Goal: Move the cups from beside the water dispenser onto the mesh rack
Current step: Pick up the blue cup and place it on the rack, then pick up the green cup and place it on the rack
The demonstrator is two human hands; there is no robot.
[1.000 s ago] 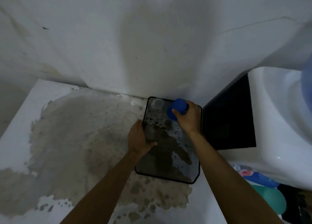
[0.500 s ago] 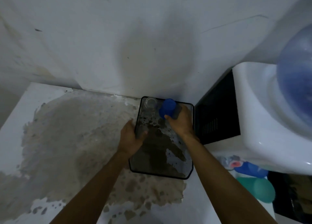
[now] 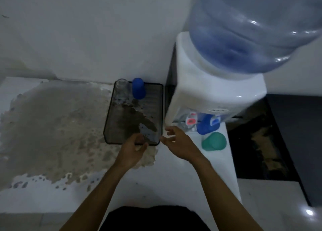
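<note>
The black mesh rack lies on the white counter against the wall. At its far end stand a clear glass and an upside-down blue cup. Under the water dispenser's taps are another blue cup, a green cup lying in front of it and a clear glass to the left. My left hand rests at the rack's near edge, fingers curled on the rim. My right hand hovers open between rack and dispenser, holding nothing.
A large blue water bottle tops the dispenser. The counter left of the rack has a big worn brown patch. A dark surface lies right of the dispenser. The white wall runs close behind the rack.
My right hand let go of the blue cup, which now stands on the rack's far end, and pulled back toward the dispenser. My left hand slid from the rack's left side to its near edge. The view shifted right.
</note>
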